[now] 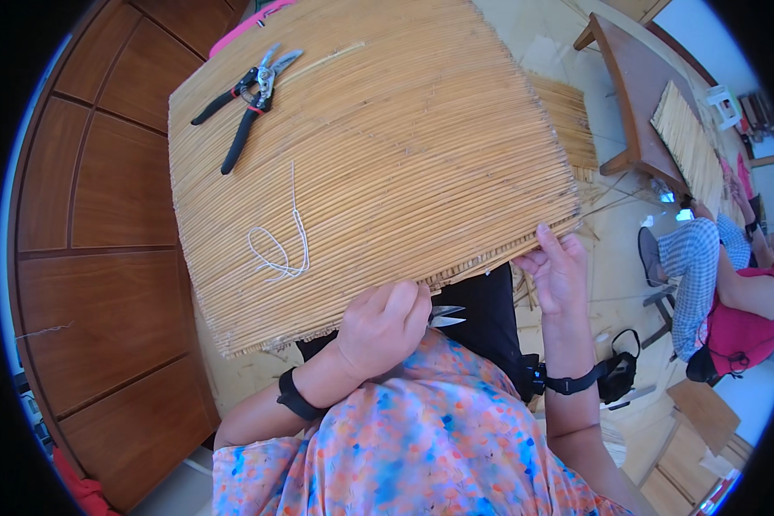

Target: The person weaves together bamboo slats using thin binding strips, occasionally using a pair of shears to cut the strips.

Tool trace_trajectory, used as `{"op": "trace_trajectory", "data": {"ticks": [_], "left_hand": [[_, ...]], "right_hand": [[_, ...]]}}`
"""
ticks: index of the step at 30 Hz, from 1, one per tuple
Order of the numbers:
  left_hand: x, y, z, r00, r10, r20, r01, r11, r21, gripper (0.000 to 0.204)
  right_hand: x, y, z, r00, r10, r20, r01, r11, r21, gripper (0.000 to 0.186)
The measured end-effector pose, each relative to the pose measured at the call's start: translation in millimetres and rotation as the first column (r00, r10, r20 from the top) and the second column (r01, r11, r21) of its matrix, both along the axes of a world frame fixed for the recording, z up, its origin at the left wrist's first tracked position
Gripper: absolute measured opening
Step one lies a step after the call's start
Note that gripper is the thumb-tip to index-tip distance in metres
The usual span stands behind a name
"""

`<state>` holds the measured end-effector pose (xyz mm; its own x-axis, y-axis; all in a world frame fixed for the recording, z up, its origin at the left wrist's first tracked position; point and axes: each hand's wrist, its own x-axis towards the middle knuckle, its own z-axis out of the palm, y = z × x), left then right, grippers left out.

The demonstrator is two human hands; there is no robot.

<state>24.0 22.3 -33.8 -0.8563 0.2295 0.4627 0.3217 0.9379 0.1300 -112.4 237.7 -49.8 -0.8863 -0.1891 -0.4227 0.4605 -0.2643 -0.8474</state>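
A large mat of thin straw-coloured reeds (387,172) lies tilted in front of me, its near edge over my lap. My right hand (559,267) pinches its near right edge, thumb on top. Closed at the middle of the near edge, my left hand (383,331) touches the mat. From under its curled fingers stick out the metal blades of scissors (447,316); their handles are hidden. Pruning shears (254,99) with black handles rest on the mat's far left. Nearer to me, a loose looped white string (288,262) lies on the reeds.
Brown wooden cabinets (103,198) stand close on the left. Another reed mat (568,120) and scattered reeds lie on the floor at right. A wooden table (632,103) is farther off, where another seated person (705,275) has a reed mat (688,142).
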Motion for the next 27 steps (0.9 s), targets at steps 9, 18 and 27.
{"op": "trace_trajectory", "data": {"ticks": [9, 18, 27], "left_hand": [[-0.6, 1.9, 0.9, 1.000, 0.016, 0.019, -0.017, 1.000, 0.022, 0.011], [-0.7, 0.9, 1.3, 1.000, -0.008, 0.009, 0.007, 1.000, 0.027, 0.011], [2.3, -4.7, 5.5, 0.998, -0.030, 0.060, 0.025, 0.995, 0.092, 0.014]], "right_hand": [[34.5, -23.4, 4.6, 0.987, -0.038, 0.159, 0.040, 0.999, -0.005, 0.026], [57.4, -57.2, 6.8, 0.931, 0.269, 0.249, -0.253, 0.963, -0.093, 0.032], [56.7, -58.1, -2.8, 0.931, 0.330, 0.158, -0.308, 0.940, -0.147, 0.029]]}}
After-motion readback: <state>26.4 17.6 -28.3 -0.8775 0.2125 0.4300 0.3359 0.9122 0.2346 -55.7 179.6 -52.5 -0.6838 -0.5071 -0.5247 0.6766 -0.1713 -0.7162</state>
